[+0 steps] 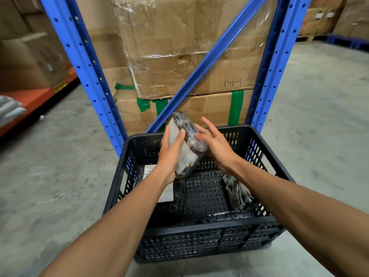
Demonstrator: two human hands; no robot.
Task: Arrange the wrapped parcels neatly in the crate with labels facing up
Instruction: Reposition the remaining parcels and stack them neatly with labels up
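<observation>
A black slotted plastic crate (pixel 201 228) stands on the floor in front of me. Above its far half, my left hand (pixel 171 156) grips a plastic-wrapped dark parcel (pixel 186 136), tilted on end with its white label facing left toward me. My right hand (pixel 215 142) rests against the parcel's right side with fingers spread. Inside the crate, one parcel with a white barcode label (pixel 150 170) facing up lies at the left under my left forearm. Another wrapped parcel (pixel 236 191) leans by the right wall, and a third (pixel 227 215) lies along the near wall.
A blue steel rack (pixel 83 62) with a diagonal brace stands right behind the crate, holding stacked cardboard boxes (pixel 179 56) wrapped in film and green tape. An orange shelf beam (pixel 34 96) runs at the left. Grey concrete floor (pixel 319 116) surrounds the crate.
</observation>
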